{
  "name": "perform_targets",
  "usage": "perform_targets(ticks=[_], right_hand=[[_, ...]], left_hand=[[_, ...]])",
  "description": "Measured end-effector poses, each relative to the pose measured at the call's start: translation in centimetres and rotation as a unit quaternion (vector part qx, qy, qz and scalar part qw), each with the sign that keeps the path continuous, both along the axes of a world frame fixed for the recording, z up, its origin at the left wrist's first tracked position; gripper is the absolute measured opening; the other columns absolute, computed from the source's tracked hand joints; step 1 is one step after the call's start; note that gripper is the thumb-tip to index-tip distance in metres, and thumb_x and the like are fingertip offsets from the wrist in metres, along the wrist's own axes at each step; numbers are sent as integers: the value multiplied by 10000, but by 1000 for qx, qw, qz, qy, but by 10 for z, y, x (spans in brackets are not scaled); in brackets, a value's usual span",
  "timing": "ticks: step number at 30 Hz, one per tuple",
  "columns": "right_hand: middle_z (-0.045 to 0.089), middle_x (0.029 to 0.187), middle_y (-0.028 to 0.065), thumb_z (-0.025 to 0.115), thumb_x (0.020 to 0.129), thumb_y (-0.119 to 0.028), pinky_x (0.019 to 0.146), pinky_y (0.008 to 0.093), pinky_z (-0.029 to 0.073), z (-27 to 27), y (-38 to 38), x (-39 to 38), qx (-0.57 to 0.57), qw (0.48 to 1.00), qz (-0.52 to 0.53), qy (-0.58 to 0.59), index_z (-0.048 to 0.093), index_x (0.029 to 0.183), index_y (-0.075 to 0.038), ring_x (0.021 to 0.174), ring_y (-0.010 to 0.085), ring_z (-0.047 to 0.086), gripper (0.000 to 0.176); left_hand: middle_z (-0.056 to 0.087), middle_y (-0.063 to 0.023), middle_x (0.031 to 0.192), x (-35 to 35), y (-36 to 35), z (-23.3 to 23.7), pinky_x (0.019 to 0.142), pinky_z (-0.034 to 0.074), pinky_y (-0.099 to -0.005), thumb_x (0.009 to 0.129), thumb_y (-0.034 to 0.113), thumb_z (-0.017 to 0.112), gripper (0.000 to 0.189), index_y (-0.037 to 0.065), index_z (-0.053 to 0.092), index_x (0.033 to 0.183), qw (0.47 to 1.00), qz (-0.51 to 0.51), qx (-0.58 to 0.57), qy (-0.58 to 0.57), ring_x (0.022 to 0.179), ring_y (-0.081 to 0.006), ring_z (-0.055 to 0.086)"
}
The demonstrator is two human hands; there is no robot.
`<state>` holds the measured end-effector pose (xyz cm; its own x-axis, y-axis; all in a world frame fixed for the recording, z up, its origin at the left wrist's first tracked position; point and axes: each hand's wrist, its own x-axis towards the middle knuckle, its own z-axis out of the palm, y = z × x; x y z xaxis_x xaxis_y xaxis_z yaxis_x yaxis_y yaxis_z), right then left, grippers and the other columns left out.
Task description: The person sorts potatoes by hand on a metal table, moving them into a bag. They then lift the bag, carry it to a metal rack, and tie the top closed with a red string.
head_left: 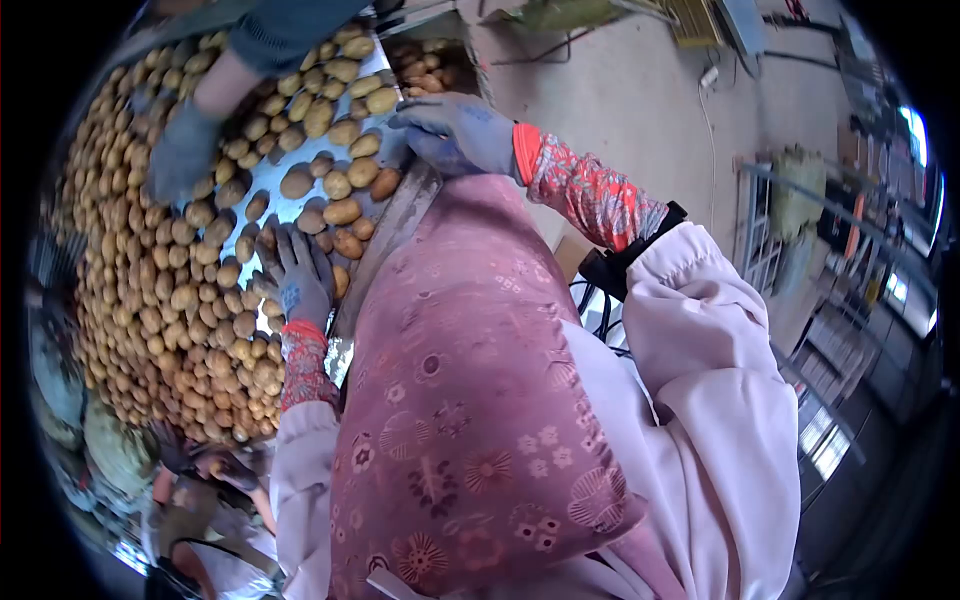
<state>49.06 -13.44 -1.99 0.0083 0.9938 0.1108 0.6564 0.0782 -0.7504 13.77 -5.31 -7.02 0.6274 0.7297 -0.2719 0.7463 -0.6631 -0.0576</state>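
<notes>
Note oval potato (pixel 342 212) on surface (pixel 268 178), lying lengthwise left-right, just beyond and right of left hand (pixel 302 278), spread open without visible grip; farther from curled right hand (pixel 458 132), cannot tell if holding anything

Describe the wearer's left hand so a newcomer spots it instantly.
Find the potato table, then its edge beside the pink apron. Just inside, among potatoes, lies the gloved left hand. Its red patterned sleeve sets it apart from the coworker's hand, its spread fingers from the right hand.
</notes>
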Motion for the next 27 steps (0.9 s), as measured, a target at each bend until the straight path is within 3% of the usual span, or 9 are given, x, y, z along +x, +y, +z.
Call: perform_targets(ticks=[4,8,9,15,17,21,23,25,27], right_hand=[[654,1092,136,586,836,-217,913,410,490,-20,-16,12,46,995,-81,38,653,1140,-86,1041,331,616,338],[637,1165,144,591,856,-306,944,407,477,-18,-23,22,-86,992,-75,51,650,1162,-116,1085,334,606,365],[636,1169,143,589,858,-322,946,411,475,-19,-20,21,-95,991,-76,52,650,1166,-123,1083,338,607,371],[640,1171,125,588,851,-312,932,430,474,-30,-2,-3,-34,990,-119,70,652,1175,-163,1082,339,612,362],[644,1158,116,597,846,-310,914,427,483,-20,5,-24,-127,986,-103,42,649,1189,-187,1065,342,615,368],[567,1316,66,628,836,-258,1051,468,389,-47,-20,-78,0,982,28,-188,618,1227,-247,1180,300,551,391],[523,1368,53,619,834,-252,1106,492,326,-44,-24,-57,6,980,116,-164,613,1226,-255,1201,281,535,393],[626,1233,32,627,821,-317,951,538,434,-43,-23,-28,2,992,99,-76,655,1174,-262,1137,264,587,359],[642,1094,53,623,812,-284,846,500,456,-34,-15,-13,5,995,62,-71,660,1131,-218,983,284,607,328]], left_hand=[[269,-96,1577,-1,-3,-4,1088,57,-702,966,398,420,609,135,313,1505,999,-12,-5,34,1483,-385,84],[232,-90,1596,-4,-2,-7,1106,23,-674,997,414,355,601,138,270,1524,999,-10,-21,45,1478,-401,82],[248,-96,1585,-6,0,-8,1073,125,-712,992,415,396,578,169,305,1507,999,-28,-12,35,1448,-420,180],[244,-152,1575,0,3,-5,1065,125,-723,957,417,463,647,135,282,1511,996,-11,-54,63,1437,-455,180],[266,-191,1554,4,-1,-6,1055,145,-726,951,389,472,631,85,319,1482,997,-11,-37,63,1424,-510,141],[360,-173,1507,11,-4,-5,1088,185,-665,957,347,469,542,74,416,1422,999,4,2,36,1409,-491,208],[378,-182,1495,2,9,5,1110,166,-651,943,334,503,508,128,469,1407,992,20,-111,-49,1431,-442,212],[450,-207,1428,3,14,39,1117,285,-520,925,298,575,444,127,555,1334,948,27,-163,-272,1342,-471,355],[441,-244,1423,-15,14,45,1127,260,-526,918,305,586,488,132,524,1370,973,56,62,-213,1335,-472,362]])
